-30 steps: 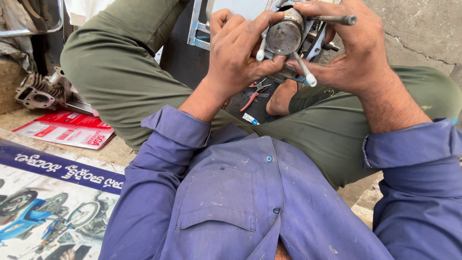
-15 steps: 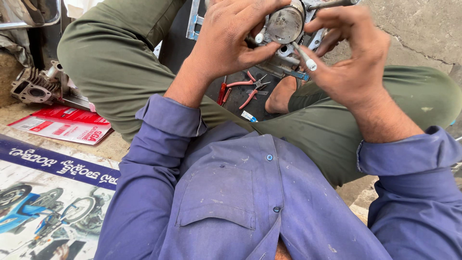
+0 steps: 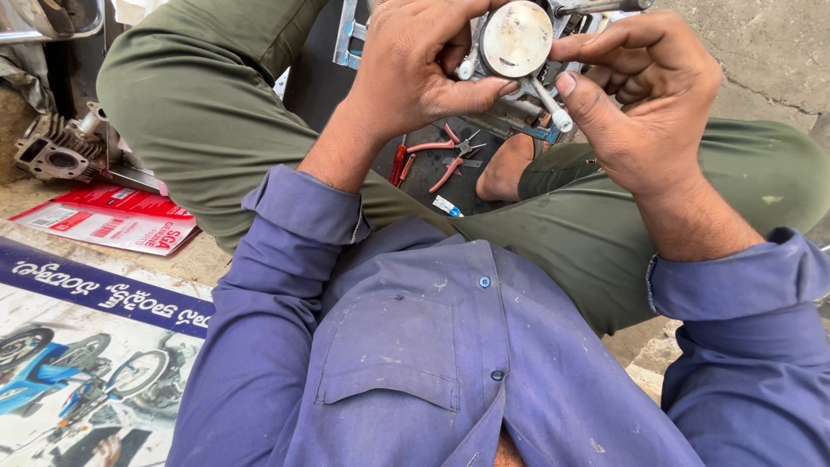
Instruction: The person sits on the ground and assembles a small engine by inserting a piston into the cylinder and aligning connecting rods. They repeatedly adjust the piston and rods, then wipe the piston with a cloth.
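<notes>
Nearest the camera is the person's blue work shirt [image 3: 432, 363], then the crossed legs in green trousers [image 3: 216, 104], which make a lap that keeps the work close and steady. Above the lap, the left hand [image 3: 415, 65] is closed around the side of a round metal piston [image 3: 516, 39], thumb pressed under its crown so the flat top faces the eyes. The right hand [image 3: 640, 95] pinches its rim from the other side, fingers curled, bracing it. Below, red-handled pliers [image 3: 445, 156] lie on the ground within reach. Further left, a finned engine cylinder [image 3: 60, 151] rests beside a red packet [image 3: 117, 216].
</notes>
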### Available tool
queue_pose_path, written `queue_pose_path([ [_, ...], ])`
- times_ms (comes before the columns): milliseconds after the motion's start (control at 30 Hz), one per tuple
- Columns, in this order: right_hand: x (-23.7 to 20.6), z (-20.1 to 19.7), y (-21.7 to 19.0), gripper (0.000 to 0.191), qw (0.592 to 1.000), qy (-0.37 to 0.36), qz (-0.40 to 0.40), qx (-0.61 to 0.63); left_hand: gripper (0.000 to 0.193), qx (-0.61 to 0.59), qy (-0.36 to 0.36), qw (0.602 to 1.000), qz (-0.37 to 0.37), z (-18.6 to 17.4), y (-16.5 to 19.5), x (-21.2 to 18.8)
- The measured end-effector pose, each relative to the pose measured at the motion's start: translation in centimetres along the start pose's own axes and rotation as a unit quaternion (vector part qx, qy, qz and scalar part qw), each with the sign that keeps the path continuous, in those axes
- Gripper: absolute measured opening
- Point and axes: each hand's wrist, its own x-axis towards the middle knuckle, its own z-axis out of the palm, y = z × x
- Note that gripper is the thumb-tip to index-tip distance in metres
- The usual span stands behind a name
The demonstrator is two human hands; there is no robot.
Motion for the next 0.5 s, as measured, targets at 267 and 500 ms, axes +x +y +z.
queue_pose_path([
  [267,-0.4,-0.4,1.3,0.022,0.999,-0.019,-0.032,0.008,0.060,-0.042,0.022,0.995,-0.089,0.1,1.2,-0.2],
  [500,-1.0,-0.6,1.7,0.019,0.999,-0.029,-0.024,0.002,0.047,-0.070,-0.063,0.993,-0.068,-1.1,0.6,-1.1],
])
